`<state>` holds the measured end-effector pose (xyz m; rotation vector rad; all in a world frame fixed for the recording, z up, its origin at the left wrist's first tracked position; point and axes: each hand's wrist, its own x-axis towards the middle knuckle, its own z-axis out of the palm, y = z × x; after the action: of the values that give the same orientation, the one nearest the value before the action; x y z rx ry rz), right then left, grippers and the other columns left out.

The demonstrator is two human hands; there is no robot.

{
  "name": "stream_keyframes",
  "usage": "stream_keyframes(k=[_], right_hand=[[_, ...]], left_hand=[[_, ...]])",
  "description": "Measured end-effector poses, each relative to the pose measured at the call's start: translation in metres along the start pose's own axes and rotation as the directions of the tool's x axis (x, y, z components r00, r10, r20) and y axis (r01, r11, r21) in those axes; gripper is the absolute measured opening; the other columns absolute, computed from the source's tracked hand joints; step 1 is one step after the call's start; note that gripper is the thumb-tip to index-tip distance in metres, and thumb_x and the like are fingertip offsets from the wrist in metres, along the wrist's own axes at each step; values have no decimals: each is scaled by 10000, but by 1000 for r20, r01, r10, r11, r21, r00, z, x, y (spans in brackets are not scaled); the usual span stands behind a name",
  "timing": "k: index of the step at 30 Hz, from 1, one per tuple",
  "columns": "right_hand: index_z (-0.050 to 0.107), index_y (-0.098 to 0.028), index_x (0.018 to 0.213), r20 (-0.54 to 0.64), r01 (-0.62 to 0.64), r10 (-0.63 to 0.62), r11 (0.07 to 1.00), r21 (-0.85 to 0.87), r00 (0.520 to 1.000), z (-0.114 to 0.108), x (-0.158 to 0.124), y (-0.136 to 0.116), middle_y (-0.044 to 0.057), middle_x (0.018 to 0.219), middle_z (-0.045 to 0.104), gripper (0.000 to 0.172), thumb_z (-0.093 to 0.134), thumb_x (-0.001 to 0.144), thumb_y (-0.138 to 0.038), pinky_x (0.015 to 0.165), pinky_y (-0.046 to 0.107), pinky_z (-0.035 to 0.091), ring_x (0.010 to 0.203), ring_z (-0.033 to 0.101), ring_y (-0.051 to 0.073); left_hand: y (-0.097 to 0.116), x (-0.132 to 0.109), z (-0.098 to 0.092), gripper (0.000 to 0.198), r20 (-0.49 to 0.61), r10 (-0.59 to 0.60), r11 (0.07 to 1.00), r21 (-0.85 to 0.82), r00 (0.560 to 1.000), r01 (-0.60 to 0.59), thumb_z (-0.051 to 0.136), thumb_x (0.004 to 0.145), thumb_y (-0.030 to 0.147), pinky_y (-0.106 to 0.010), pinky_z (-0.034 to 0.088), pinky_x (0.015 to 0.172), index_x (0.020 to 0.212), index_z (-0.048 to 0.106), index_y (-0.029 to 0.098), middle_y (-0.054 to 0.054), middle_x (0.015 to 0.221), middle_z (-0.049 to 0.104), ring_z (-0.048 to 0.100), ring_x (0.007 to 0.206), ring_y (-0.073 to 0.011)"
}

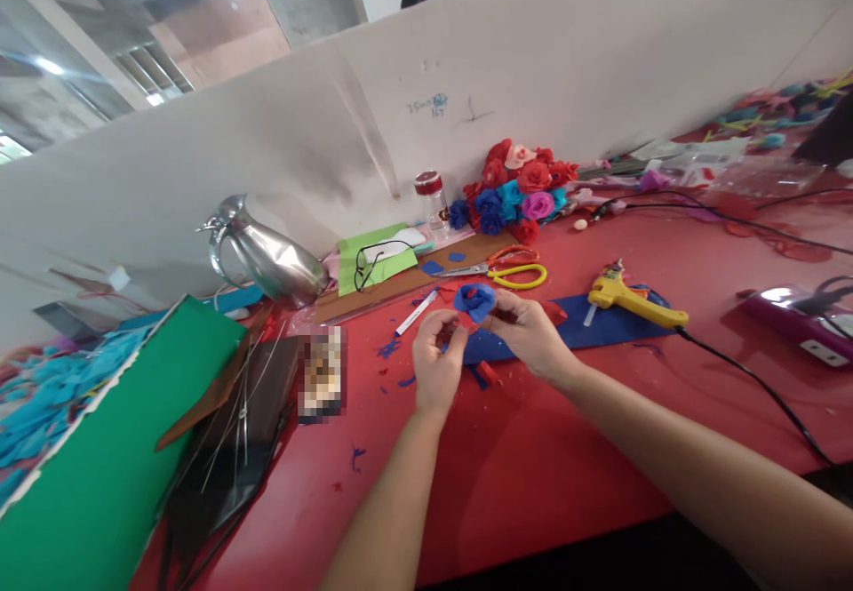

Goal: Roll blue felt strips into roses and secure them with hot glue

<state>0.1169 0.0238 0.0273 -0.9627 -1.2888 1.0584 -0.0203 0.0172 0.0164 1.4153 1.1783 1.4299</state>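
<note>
A small blue crepe-paper flower with some red at its centre is held up between my two hands. My left hand is closed in a pinch at its lower left, where a bit of red shows by the fingertips. My right hand pinches the flower from the right side. Under and behind the hands a long blue strip lies on the red table. Yellow-and-orange scissors lie just beyond the flower. To the right, a yellow glue gun rests on the blue strip.
A bunch of finished paper flowers lies by the wall, beside a red-lidded jar. Left of these are eyeglasses, a white pen, a steel jug and a green board. A purple power socket stands right.
</note>
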Motion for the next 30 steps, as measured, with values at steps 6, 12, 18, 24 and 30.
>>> stream_keyframes(k=[6, 12, 18, 24, 30], right_hand=[[589, -206, 601, -15, -35, 35, 997, -62, 999, 1, -1, -2, -19, 616, 523, 273, 730, 678, -428, 608, 302, 361, 603, 455, 138], [633, -197, 637, 18, -52, 54, 995, -80, 998, 0, -3, -4, 13, 664, 602, 230, 717, 693, -403, 651, 316, 411, 663, 527, 163], [634, -197, 646, 21, -2, 6, 981, -193, 1000, -1, -3, 1, 29, 685, 616, 206, 657, 732, -383, 672, 317, 434, 700, 563, 180], [642, -181, 690, 83, 71, -52, 967, -243, 995, 0, -6, 1, 41, 711, 629, 207, 567, 805, -336, 668, 300, 440, 699, 566, 168], [588, -179, 645, 80, 24, -14, 992, -127, 997, 2, -7, -3, 1, 611, 577, 302, 581, 815, -428, 580, 262, 413, 594, 515, 130]], left_hand=[[5, 1, 1, 174, 4, -157, 971, -181, 988, 155, 721, 663, 306, -220, 407, 645, 736, 642, 170, 14, 698, 595, 499, 653, -104], [5, 4, 2, 243, 29, -329, 888, -331, 944, 320, 794, 563, 293, -233, 404, 640, 729, 685, 154, 17, 679, 631, 517, 625, -92], [3, 5, 5, 318, 117, -454, 756, -474, 883, 452, 873, 442, 283, -199, 385, 560, 640, 667, 144, 33, 591, 615, 504, 539, -61], [6, 5, 5, 342, 120, -450, 720, -538, 885, 439, 904, 393, 284, -197, 428, 593, 605, 672, 149, 35, 593, 631, 523, 546, -56], [7, 3, 5, 328, 167, -390, 756, -503, 906, 418, 898, 438, 337, -208, 423, 615, 618, 690, 158, 32, 604, 622, 502, 574, -68]])
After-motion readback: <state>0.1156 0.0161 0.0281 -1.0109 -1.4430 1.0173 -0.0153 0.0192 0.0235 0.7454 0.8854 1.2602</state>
